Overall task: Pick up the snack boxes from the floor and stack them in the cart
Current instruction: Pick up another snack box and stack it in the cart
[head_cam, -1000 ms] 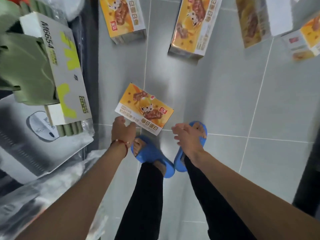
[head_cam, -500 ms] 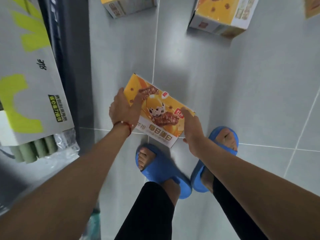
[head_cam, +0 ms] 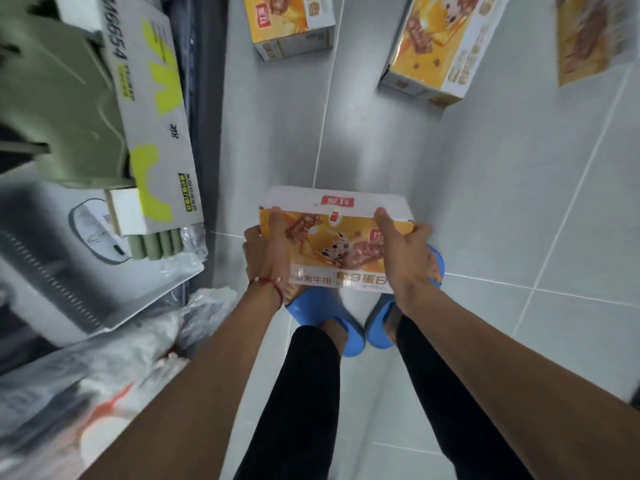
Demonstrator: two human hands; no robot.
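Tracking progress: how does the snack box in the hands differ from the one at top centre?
The held box is gripped by left hand and right hand; the floor box lies untouched. Held box hangs above the slippers; floor box rests on tile. Both share orange print.

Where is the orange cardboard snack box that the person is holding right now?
Head view, centre: the orange snack box is gripped between the left hand and right hand, just over the blue slippers, right of the white-and-lime carton.
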